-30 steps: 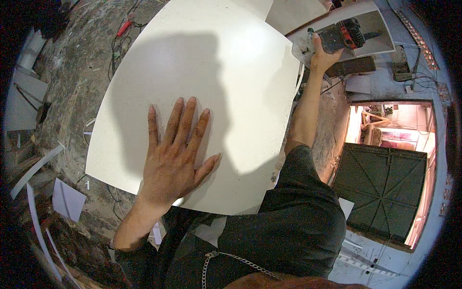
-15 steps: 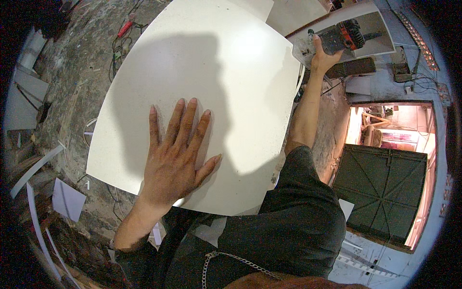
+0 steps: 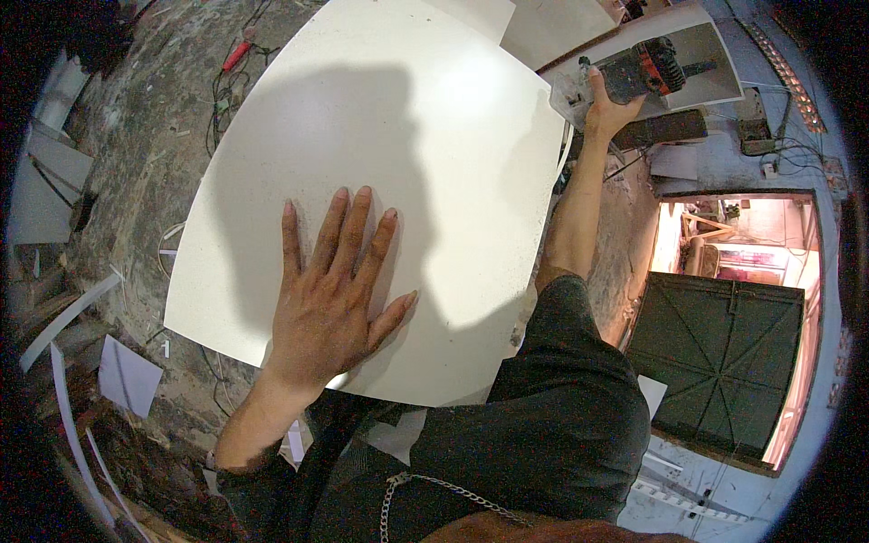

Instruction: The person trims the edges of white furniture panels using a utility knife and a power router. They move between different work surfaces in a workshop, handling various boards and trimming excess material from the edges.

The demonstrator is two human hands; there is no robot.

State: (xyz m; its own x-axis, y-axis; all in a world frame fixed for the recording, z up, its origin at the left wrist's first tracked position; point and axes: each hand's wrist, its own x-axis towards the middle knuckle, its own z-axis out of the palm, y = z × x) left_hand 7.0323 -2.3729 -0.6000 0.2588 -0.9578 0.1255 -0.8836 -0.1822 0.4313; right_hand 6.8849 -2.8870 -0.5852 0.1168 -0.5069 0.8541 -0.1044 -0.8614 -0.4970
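- Head view: the white board (image 3: 389, 163) serves as the landmark; it lies flat, with a dusty floor (image 3: 154, 118) littered with offcuts visible beyond its left edge.
- Left hand (image 3: 330, 299): pressed palm-down on the board near its closest edge, fingers spread and straight. It grips nothing; it only bears on the surface.
- Right hand (image 3: 605, 107): extended past the board's far right corner, fingers closed around the body of a grey and orange power tool (image 3: 643, 71). That tool rests on a smaller pale panel (image 3: 697, 59) just beyond the corner.
- Beside the board's right edge, below the tool, a dark flat block (image 3: 665, 128) lies on the floor; a red-handled tool (image 3: 237, 56) lies off the far left edge among black cables (image 3: 226, 100).
- Procedure, as judged from this position: maintain flat, even pressure with the left palm so the board cannot shift or rock.
- Keep the spread fingers well back from whichever edge the power tool approaches.
- Secure a full wrap on the tool body before lifting it, and check that its cord, not clearly visible here, trails clear of the board.
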